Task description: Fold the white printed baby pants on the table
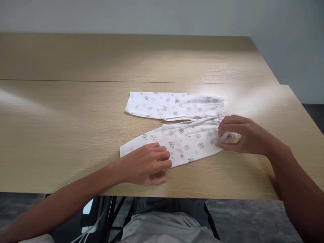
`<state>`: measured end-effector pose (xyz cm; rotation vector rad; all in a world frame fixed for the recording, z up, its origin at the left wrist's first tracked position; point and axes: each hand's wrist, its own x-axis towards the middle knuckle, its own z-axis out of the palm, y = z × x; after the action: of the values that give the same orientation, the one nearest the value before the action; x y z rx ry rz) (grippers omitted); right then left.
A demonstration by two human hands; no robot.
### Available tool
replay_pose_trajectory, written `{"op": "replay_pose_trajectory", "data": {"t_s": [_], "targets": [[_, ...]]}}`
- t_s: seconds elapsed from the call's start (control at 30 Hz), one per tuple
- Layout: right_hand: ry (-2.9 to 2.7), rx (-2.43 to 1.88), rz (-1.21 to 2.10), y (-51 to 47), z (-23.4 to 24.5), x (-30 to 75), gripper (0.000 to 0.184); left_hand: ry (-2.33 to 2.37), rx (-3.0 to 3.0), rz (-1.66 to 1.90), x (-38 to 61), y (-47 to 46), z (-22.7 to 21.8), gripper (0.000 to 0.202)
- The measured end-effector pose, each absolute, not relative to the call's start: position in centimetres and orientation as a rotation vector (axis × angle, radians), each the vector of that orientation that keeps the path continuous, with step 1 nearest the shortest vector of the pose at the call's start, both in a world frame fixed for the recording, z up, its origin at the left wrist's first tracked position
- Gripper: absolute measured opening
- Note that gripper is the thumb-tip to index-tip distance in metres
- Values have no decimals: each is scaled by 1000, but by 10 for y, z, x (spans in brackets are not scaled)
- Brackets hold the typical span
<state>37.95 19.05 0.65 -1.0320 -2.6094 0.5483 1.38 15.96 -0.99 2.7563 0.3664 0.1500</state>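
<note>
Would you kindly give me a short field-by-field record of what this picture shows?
garment: small white fabric trousers with green and pink prints, lying flat, legs pointing left and parted, waistband at the right
surface: light wooden table
left hand: fingers on the lower edge of the near leg, close to the cuff; grip unclear
right hand: pinching the fabric at the near waistband corner
</note>
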Motion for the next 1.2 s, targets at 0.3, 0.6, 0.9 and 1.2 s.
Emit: {"op": "replay_pose_trajectory", "data": {"t_s": [0.3, 0.6, 0.9, 1.2], "targets": [[-2700, -1226, 786, 186, 4, 381, 35, 446, 2850, -49, 7, 159, 3, 53], [-2703, -1220, 920, 184, 4, 391, 38, 1002, 2667, -82, -45, 158, 15, 87], [-2690, -1255, 609, 192, 5, 412, 24, 817, 2125, 19, -82, 222, 33, 21], [-2036, -1198, 800, 210, -1, 407, 16, 1075, 1360, 900, -72, 260, -26, 40]]}}
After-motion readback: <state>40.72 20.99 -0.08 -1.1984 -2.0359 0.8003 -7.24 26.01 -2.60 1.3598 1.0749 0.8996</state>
